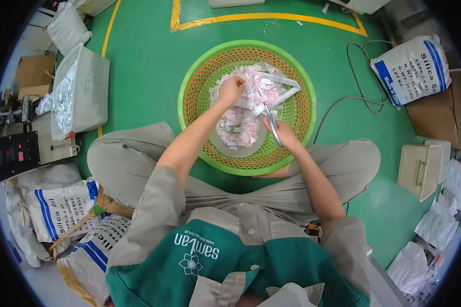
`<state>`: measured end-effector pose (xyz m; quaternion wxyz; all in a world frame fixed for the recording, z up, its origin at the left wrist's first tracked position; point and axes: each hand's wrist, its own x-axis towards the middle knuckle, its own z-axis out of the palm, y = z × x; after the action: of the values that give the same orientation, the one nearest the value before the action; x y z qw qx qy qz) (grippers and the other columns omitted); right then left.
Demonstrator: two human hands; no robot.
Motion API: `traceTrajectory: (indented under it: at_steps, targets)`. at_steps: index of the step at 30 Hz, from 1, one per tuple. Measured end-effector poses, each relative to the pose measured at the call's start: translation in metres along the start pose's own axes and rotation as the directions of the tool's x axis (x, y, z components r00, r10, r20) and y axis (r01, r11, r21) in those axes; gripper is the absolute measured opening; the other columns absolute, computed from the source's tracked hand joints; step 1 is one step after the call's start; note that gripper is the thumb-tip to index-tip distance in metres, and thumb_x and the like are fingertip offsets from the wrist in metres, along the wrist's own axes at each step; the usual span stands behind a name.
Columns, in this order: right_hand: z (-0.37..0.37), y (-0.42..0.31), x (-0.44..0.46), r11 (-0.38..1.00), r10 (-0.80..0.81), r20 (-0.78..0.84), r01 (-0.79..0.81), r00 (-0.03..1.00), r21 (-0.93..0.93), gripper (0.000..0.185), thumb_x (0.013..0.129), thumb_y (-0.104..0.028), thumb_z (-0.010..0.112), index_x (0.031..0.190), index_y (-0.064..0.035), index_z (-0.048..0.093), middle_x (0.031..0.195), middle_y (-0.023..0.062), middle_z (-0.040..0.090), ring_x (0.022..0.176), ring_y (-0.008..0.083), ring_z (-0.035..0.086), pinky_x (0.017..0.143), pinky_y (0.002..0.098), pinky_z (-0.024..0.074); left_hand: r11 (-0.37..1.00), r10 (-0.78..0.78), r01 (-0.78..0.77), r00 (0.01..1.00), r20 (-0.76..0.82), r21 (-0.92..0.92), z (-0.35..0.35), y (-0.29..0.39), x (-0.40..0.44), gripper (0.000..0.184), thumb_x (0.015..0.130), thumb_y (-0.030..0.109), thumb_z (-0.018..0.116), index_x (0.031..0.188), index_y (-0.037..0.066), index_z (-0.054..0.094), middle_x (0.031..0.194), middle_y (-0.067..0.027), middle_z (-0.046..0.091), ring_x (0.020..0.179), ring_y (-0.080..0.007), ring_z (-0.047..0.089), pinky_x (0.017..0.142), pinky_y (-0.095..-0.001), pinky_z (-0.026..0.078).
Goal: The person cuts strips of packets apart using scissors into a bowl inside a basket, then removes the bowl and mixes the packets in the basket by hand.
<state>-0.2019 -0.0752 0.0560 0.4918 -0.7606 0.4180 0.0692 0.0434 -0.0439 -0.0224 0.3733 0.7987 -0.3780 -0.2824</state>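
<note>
A green basket with a red inner mesh (187, 105) stands on the floor between my crossed legs. Inside it lies a heap of small pink-and-white sachets (235, 134), partly on pale plastic. My right hand (283, 135) is closed on the handles of metal scissors (271, 118), whose blades point up and left over the heap. My left hand (231, 92) is over the basket's left half, fingers pinched at the edge of a strip of sachets (251, 87); the fingertips are partly hidden. A folded white strip (291, 83) extends to the right over the basket.
A grey bin of silvery packets (95, 92) stands at left. Silica gel sacks (61, 212) and a broom (110, 204) lie at lower left. At right are another silica gel sack (412, 71) on a cardboard box (435, 115), a grey cable (338, 100) and a beige container (419, 171).
</note>
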Motion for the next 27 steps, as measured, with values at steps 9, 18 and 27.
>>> traceTrajectory:
  at_steps: [9, 18, 27]
  targets:
    - [0.007, -0.001, 0.002, 1.0, 0.006, 0.035, -0.006, 0.999, 0.021, 0.072, 0.082, -0.066, 0.049, 0.081, 0.005, 0.063, 0.072, 0.0221, 0.061, 0.073, 0.0348, 0.062, 0.069, 0.0416, 0.0468, 0.714, -0.206, 0.451, 0.866, 0.455, -0.535, -0.016, 0.029, -0.032, 0.022, 0.079, 0.005, 0.069, 0.095, -0.005, 0.057, 0.079, -0.0076, 0.063, 0.067, -0.0146, 0.063, 0.058, -0.0252, 0.051]
    - [0.0, 0.004, 0.002, 0.998, 0.047, -0.104, -0.042, 0.993, 0.042, 0.075, 0.082, -0.067, 0.048, 0.084, 0.0059, 0.064, 0.078, 0.0248, 0.062, 0.076, 0.0363, 0.062, 0.071, 0.0417, 0.0467, 0.884, 0.099, -0.342, 0.802, 0.589, 0.317, 0.025, 0.0, -0.087, 0.024, 0.071, 0.02, 0.072, 0.09, 0.007, 0.066, 0.092, -0.0112, 0.065, 0.087, -0.0243, 0.062, 0.075, -0.039, 0.051]
    - [0.001, 0.001, -0.004, 0.999, 0.019, -0.046, -0.017, 0.999, 0.032, 0.08, 0.081, -0.069, 0.048, 0.09, 0.0089, 0.062, 0.086, 0.0267, 0.063, 0.084, 0.0382, 0.062, 0.076, 0.0421, 0.0465, 0.598, 0.078, -0.528, 0.787, 0.612, 0.603, 0.021, -0.054, -0.137, 0.041, 0.078, 0.024, 0.062, 0.119, 0.018, 0.057, 0.119, -0.0103, 0.055, 0.103, -0.0291, 0.057, 0.082, -0.0458, 0.049]
